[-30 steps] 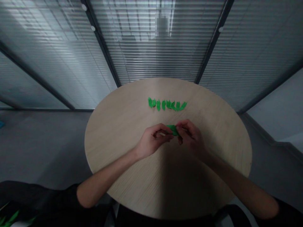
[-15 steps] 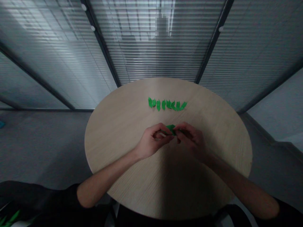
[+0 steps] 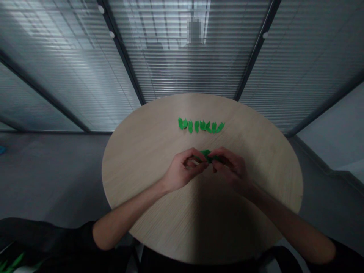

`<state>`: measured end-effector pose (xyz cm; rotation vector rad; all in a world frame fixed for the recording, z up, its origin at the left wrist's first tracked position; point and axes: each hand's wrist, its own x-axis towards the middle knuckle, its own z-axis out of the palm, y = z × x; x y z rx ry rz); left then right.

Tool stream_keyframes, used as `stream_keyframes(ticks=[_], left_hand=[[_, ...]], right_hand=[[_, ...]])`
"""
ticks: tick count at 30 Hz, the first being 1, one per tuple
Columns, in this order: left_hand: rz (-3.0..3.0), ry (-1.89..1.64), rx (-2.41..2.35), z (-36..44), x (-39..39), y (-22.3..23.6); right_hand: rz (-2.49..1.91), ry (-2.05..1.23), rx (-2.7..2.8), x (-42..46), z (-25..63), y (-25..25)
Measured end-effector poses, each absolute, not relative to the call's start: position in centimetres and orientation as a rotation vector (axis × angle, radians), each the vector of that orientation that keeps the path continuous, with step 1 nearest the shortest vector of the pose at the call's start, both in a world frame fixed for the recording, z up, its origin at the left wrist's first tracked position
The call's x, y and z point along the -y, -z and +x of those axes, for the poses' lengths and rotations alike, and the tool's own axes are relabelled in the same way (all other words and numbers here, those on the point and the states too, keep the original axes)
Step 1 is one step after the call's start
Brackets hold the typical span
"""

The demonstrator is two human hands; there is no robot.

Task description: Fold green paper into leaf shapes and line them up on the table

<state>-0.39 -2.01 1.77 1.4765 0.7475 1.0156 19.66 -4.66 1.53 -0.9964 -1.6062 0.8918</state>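
The left hand and right hand each close in a tight fingertip grip on a green paper cutout, held just above the round wooden counter. It looks light, thin and easily creased, best pinched at its edges. A row of leaf-shaped cutouts lies beyond.

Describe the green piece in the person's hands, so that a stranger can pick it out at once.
On the round pale wood table, find the row of small green leaf-shaped cut-outs. Nearer the person, one more green piece is pinched between the left hand and the right hand. Unlike the row, it is held, not lying on the table.
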Motion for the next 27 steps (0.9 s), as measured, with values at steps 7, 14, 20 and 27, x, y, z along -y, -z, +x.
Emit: stream_keyframes(ticks=[7, 14, 20, 27], left_hand=[[1.489, -1.016, -0.711, -0.42, 1.97, -1.83], [1.497, -1.014, -0.697, -0.53, 2.0, -1.74], [1.5, -0.999, -0.717, -0.58, 1.96, -1.71], [1.512, -1.02, -0.712, -0.52, 2.04, -1.81]], right_hand=[[-0.98, -0.869, 1.612, 4.64, 19.58, -1.7], [-0.919, -0.851, 1.63, 4.51, 19.58, -1.49], [-0.876, -0.822, 1.657, 4.33, 19.71, -1.23], [-0.88, -0.799, 1.66, 4.45, 19.57, -1.52]])
